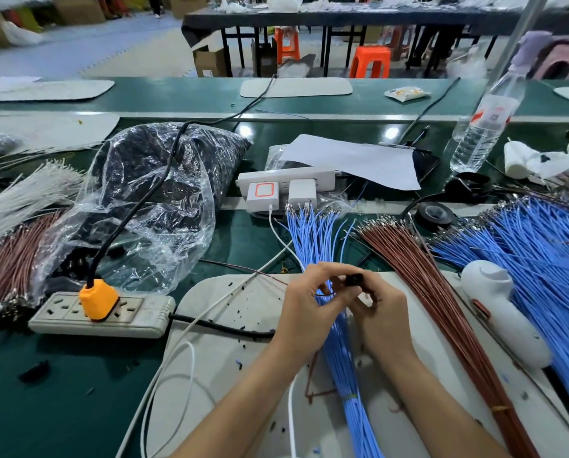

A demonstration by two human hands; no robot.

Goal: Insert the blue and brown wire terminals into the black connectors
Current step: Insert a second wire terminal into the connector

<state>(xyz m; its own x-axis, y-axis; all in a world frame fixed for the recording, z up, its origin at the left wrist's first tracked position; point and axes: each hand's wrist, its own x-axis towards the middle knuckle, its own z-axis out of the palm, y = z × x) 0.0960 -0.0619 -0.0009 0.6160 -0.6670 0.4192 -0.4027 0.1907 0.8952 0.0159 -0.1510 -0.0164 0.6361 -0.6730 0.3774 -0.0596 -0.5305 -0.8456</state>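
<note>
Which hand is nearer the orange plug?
Left. The left hand is right of the orange plug; the right hand is farther right, beyond it, holding the black connector.

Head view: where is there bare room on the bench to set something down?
Barest: the grey mat between the white cable and the left hand, only black specks; also the green bench in front of the power strip. Crowded on the right: brown wires, blue wires, white tool.

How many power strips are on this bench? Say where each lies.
2. A beige plastic power strip with an orange plug lies front left; a white power strip holding two white chargers lies mid-bench. Others may be hidden.
</note>
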